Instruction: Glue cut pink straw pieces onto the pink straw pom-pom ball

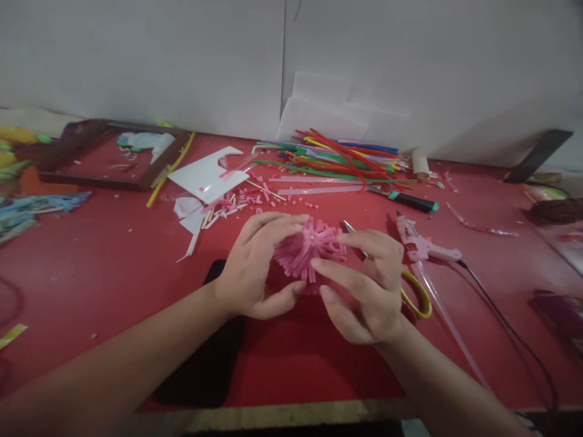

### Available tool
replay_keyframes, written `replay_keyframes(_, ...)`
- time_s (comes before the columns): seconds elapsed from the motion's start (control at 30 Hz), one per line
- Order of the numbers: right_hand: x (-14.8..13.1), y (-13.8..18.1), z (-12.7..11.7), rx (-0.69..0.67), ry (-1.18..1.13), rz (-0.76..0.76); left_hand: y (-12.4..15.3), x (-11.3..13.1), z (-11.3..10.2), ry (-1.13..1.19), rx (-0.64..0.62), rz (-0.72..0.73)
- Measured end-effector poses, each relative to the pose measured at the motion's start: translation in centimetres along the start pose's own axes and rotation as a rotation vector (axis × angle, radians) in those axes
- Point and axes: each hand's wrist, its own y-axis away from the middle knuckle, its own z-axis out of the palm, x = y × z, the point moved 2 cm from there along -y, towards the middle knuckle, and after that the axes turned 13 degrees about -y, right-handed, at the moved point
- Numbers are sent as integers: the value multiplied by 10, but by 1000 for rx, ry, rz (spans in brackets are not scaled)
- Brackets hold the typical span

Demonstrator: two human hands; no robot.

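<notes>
pink flower: a fluffy pink fringed flower (pixel 310 252), held just above the red desk (pixel 113 267) near its middle, between both hands. The strips fan out all round a small pale centre that looks up and a bit toward the back wall. It's round, so no real long axis, can't call one.

left hand: the left hand (pixel 255 267) cups the flower from the left side. Fingers curl over the top, thumb tucked under the lower edge, so it's half-closed around the thing, not flat and not a fist.

right hand: the right hand (pixel 368 285) comes in from the right, forefinger and thumb stretched out toward the petals and touching the fringe at its right and lower edge. Loose pinch, other fingers curled back.

arms: both forearms come up from the bottom corners and meet in a V at the flower, wrists slightly bent in.

scissors: yellow-handled scissors (pixel 416 291) lie right behind the right hand, partly hidden.

glue gun: a pink glue gun (pixel 423 246) lies just right of that, cord trailing off to the right.

phone: a dark phone (pixel 209 358) lies flat under the left wrist.

straws: a pile of coloured straws (pixel 337 158) sits at the back, well apart from the hands.

scraps: pink and white offcuts (pixel 228 203) lie scattered behind the left hand.
</notes>
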Motion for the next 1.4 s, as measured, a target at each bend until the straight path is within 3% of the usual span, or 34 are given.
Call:
replay_keyframes(0.53,1,0,0,26,-7,14,2,-1,2,-5,23,-15)
replay_keyframes(0.77,3,0,0,65,-21,29,3,-5,5,25,-24,-98)
replay_keyframes(1.17,4,1,2,46,-24,56,5,-5,6,13,-27,-80)
replay_keyframes(1.4,8,-1,-1,63,-77,73,7,-9,7,155,-81,-157)
